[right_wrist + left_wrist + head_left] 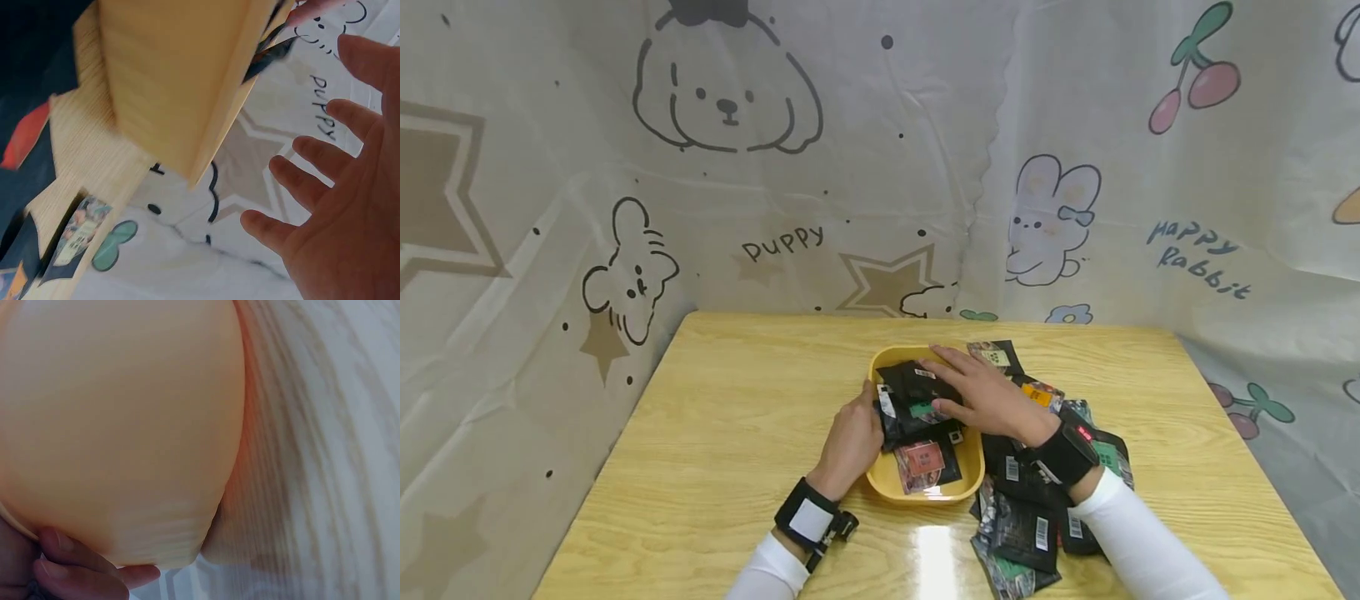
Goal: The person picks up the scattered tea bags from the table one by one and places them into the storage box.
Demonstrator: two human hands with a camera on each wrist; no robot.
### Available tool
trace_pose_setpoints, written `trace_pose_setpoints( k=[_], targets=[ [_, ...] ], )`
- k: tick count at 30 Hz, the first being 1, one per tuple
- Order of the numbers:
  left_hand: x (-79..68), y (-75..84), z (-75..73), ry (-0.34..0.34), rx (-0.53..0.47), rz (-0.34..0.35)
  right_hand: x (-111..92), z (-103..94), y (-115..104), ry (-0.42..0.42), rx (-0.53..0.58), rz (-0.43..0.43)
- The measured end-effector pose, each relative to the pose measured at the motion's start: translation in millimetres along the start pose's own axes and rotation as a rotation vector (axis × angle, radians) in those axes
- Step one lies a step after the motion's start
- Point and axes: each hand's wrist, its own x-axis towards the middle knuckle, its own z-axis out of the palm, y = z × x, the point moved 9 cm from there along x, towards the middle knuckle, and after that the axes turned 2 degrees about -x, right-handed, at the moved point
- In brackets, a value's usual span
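Note:
A yellow plastic bin stands near the middle of the table with several black snack packets inside. One packet with a red label lies toward the bin's near side. My left hand grips the bin's left side; the left wrist view shows curled fingers against the outer wall. Over the bin's upper right, my right hand spreads its fingers above the packets. Nothing is held between those fingers in the right wrist view. Whether they touch the packets, I cannot tell.
A loose pile of several black packets lies right of the bin, partly beneath my right forearm. Another packet rests behind the bin's right corner. A printed curtain hangs behind the wooden table.

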Motion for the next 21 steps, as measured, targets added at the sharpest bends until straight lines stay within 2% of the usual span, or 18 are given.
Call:
trace_pose_setpoints(
  k=[5,8,12,16,19,21],
  targets=[
    [2.9,-0.5,-3.0,0.000,0.008,-0.008,-3,-14.3,38,0.047,-0.007,0.091],
    [3.0,-0.7,-2.1,-0.004,0.015,0.002,-6,-14.2,70,0.010,0.017,0.163],
    [1.1,-0.6,-1.2,-0.003,0.026,0.008,-11,9.2,111,-0.150,0.068,0.263],
    [-0.3,-0.1,0.0,-0.006,0.018,0.000,-20,40.6,137,-0.314,0.127,0.349],
    [-0.5,1.1,0.6,-0.015,0.007,-0.004,-25,55.9,147,-0.372,0.108,0.370],
    [0.2,1.3,-0.1,-0.015,0.007,-0.001,-25,59.4,150,-0.360,0.078,0.365]
  ],
)
